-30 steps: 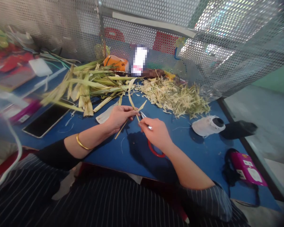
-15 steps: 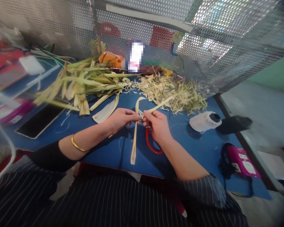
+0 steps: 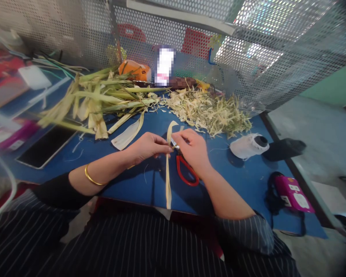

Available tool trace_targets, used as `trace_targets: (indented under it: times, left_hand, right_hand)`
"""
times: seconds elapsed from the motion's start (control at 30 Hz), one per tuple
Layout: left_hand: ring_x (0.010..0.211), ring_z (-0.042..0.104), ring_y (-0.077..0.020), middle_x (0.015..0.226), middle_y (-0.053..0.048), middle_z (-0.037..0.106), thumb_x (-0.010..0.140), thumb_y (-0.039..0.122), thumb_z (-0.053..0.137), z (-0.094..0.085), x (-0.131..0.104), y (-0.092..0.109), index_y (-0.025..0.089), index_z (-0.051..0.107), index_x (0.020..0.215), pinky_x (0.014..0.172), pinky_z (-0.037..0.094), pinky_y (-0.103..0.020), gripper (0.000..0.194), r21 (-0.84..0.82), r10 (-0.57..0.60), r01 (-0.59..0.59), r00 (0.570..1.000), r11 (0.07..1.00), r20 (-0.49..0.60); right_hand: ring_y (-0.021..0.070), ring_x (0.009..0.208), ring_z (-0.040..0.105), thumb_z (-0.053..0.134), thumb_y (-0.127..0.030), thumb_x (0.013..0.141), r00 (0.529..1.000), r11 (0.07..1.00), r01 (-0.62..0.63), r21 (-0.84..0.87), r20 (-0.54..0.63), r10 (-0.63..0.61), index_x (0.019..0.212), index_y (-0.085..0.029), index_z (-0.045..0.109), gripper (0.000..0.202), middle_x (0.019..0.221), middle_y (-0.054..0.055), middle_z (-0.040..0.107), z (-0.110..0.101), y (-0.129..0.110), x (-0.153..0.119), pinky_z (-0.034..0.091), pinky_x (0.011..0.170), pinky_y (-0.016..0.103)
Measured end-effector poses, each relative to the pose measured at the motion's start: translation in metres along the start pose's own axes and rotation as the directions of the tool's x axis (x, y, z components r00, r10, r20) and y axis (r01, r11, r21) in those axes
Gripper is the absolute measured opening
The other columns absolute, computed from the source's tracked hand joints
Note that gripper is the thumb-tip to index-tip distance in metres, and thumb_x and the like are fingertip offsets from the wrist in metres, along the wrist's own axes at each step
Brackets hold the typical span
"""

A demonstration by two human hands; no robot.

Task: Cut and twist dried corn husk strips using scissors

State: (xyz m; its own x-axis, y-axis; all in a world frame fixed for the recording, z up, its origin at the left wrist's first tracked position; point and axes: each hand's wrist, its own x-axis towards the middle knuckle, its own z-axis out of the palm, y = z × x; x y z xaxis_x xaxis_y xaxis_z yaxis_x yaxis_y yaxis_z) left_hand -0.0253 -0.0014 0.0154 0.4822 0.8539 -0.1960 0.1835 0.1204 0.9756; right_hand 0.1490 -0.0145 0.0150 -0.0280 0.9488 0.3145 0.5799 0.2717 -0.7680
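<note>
My left hand (image 3: pixel 148 148) is closed in a pinch on a long pale strip of dried husk (image 3: pixel 168 177). The strip's upper end curls above my fingertips, and its lower part hangs straight down toward the table's front edge. Just to the right, my right hand (image 3: pixel 192 150) is curled around red-handled scissors (image 3: pixel 187 172). One red loop shows below the palm and a bit of metal beside the strip; the rest is covered by my fingers. A broad loose husk piece (image 3: pixel 128 134) lies beyond my left hand.
Long husk leaves (image 3: pixel 103 96) are heaped at the back left, with shredded scraps (image 3: pixel 207 111) at the back right. A white thread cone (image 3: pixel 248 146), a dark cone (image 3: pixel 285 148) and a magenta box (image 3: pixel 295 194) stand right. A phone (image 3: pixel 47 146) lies left. Perforated metal panels rise behind.
The strip's end that stuck out to the right past my right hand no longer shows there. The hanging part is straighter and reaches lower. My right fingers have turned over the scissors' metal.
</note>
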Motion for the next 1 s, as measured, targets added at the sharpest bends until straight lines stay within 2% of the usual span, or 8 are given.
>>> trace_targets:
  times: [0.13, 0.23, 0.57, 0.7, 0.77, 0.87, 0.93, 1.0]
  left_hand:
    - [0.045, 0.041, -0.0064, 0.065, -0.006, 0.068, 0.07, 0.028, 0.07, 0.003, -0.001, -0.001, 0.016, 0.073, 0.064, 0.045, 0.032, -0.021, 0.014, 0.003, -0.011, 0.011, 0.998, 1.0, 0.059]
    - [0.044, 0.041, -0.006, 0.063, -0.005, 0.067, 0.069, 0.027, 0.071, 0.003, -0.001, -0.001, 0.015, 0.074, 0.065, 0.045, 0.031, -0.021, 0.013, 0.037, -0.018, 0.015, 0.997, 0.999, 0.077]
    - [0.047, 0.044, -0.0062, 0.061, -0.004, 0.066, 0.066, 0.029, 0.073, 0.001, 0.001, -0.002, 0.013, 0.073, 0.065, 0.048, 0.035, -0.022, 0.016, 0.032, -0.051, 0.046, 0.983, 0.998, 0.174]
    - [0.048, 0.047, -0.0063, 0.071, -0.007, 0.069, 0.065, 0.035, 0.076, 0.001, 0.005, -0.007, 0.012, 0.074, 0.072, 0.044, 0.03, -0.021, 0.024, -0.127, -0.119, 0.122, 0.992, 0.984, 0.031]
    - [0.048, 0.048, -0.0067, 0.068, -0.006, 0.067, 0.066, 0.033, 0.075, -0.001, 0.008, -0.008, 0.012, 0.073, 0.072, 0.043, 0.029, -0.021, 0.022, -0.239, -0.153, 0.142, 0.988, 0.961, -0.028]
    - [0.053, 0.053, -0.0088, 0.064, -0.005, 0.065, 0.068, 0.024, 0.072, -0.004, 0.01, -0.006, 0.011, 0.07, 0.067, 0.05, 0.039, -0.021, 0.013, -0.435, -0.202, 0.178, 0.979, 0.883, -0.009]
    - [0.057, 0.056, -0.0099, 0.065, -0.005, 0.065, 0.067, 0.018, 0.07, -0.006, 0.01, -0.005, 0.011, 0.069, 0.065, 0.055, 0.042, -0.022, 0.007, -0.491, -0.197, 0.179, 0.98, 0.852, 0.014]
    - [0.058, 0.057, -0.01, 0.067, -0.006, 0.066, 0.066, 0.014, 0.07, -0.005, 0.01, -0.005, 0.01, 0.07, 0.068, 0.054, 0.042, -0.021, 0.005, -0.481, -0.183, 0.161, 0.983, 0.862, 0.001]
  right_hand:
    - [0.013, 0.065, 0.052, 0.065, -0.042, 0.077, 0.966, 0.923, -0.202, 0.327, 0.22, 0.133, 0.064, -0.019, 0.065, 0.026, 0.065, 0.0, 0.06, 0.011, 0.005, 0.001, 0.041, 0.065, 0.027]
    - [0.0104, 0.058, 0.046, 0.07, -0.037, 0.071, 0.969, 0.864, -0.245, 0.439, 0.147, 0.199, 0.058, -0.018, 0.059, 0.025, 0.058, -0.003, 0.055, 0.017, 0.008, -0.002, 0.038, 0.059, 0.025]
    - [0.0122, 0.061, 0.051, 0.064, -0.037, 0.077, 0.988, 0.952, -0.15, 0.268, -0.006, 0.157, 0.06, -0.018, 0.058, 0.026, 0.062, -0.002, 0.057, 0.028, 0.016, -0.006, 0.04, 0.062, 0.027]
    - [0.0184, 0.085, 0.059, 0.059, -0.033, 0.084, 0.975, 0.995, 0.093, 0.022, -0.206, -0.087, 0.082, -0.019, 0.066, 0.015, 0.086, 0.004, 0.066, 0.014, 0.008, -0.005, 0.044, 0.08, 0.034]
    - [0.0178, 0.091, 0.059, 0.058, -0.029, 0.086, 0.932, 0.946, 0.31, -0.098, -0.163, -0.323, 0.088, -0.021, 0.065, 0.011, 0.091, 0.004, 0.066, 0.005, 0.0, -0.006, 0.042, 0.084, 0.034]
    - [0.0142, 0.08, 0.059, 0.054, -0.023, 0.089, 0.776, 0.746, 0.63, -0.216, 0.197, -0.598, 0.09, -0.022, 0.066, 0.011, 0.084, 0.002, 0.067, -0.004, -0.01, -0.008, 0.039, 0.082, 0.033]
    - [0.0148, 0.078, 0.057, 0.049, -0.02, 0.092, 0.66, 0.582, 0.751, -0.313, 0.399, -0.637, 0.096, -0.021, 0.065, 0.017, 0.084, 0.002, 0.067, -0.003, -0.013, -0.01, 0.036, 0.081, 0.034]
    - [0.0166, 0.081, 0.056, 0.042, -0.017, 0.094, 0.604, 0.45, 0.797, -0.403, 0.506, -0.616, 0.104, -0.018, 0.063, 0.024, 0.086, 0.005, 0.066, 0.001, -0.014, -0.011, 0.035, 0.082, 0.035]
